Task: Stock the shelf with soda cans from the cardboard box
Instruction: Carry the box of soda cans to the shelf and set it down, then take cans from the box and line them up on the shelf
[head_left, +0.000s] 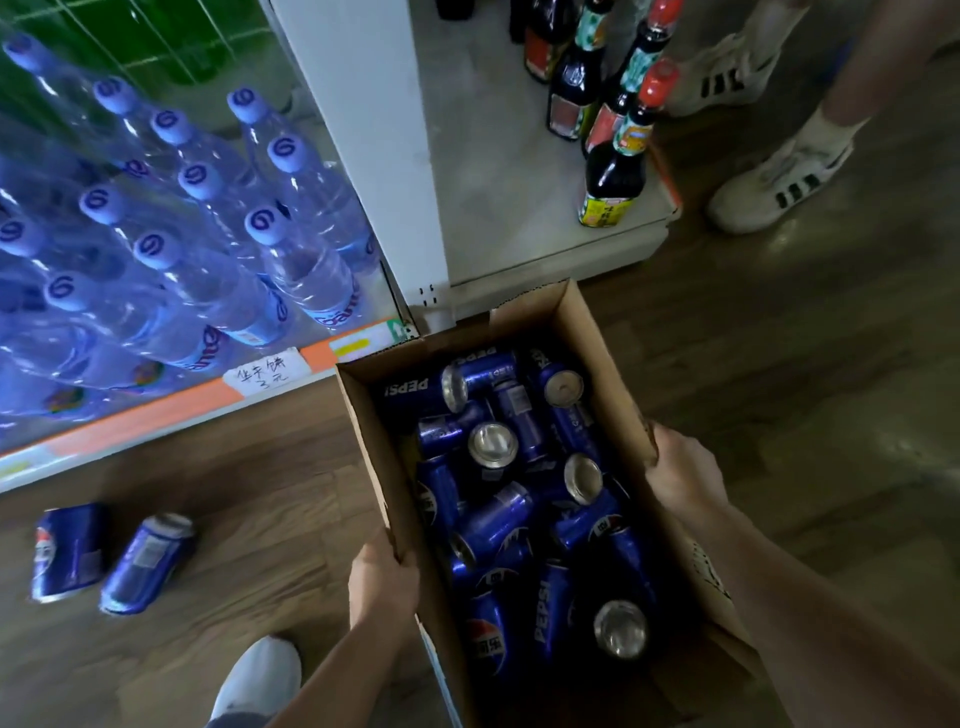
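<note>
Your left hand (382, 577) and right hand (683, 480) grip the sides of the cardboard box (382, 467), fingers curled over its edges. Blue Pepsi cans (498, 519) fill it.

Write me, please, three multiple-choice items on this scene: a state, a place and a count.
1. How is the cardboard box held?
A. The left hand and right hand grip opposite walls.
B. By one hand only.
C. It is untouched.
2. Where do the loose cans lie?
A. In the left hand.
B. On the floor, left of the box.
C. On its flaps.
3. How many loose cans are there?
A. One.
B. Two.
C. Four.
Key: A, each hand clasps a wall's rim; B, they lie on the wood; B, two blue cans show.
</note>
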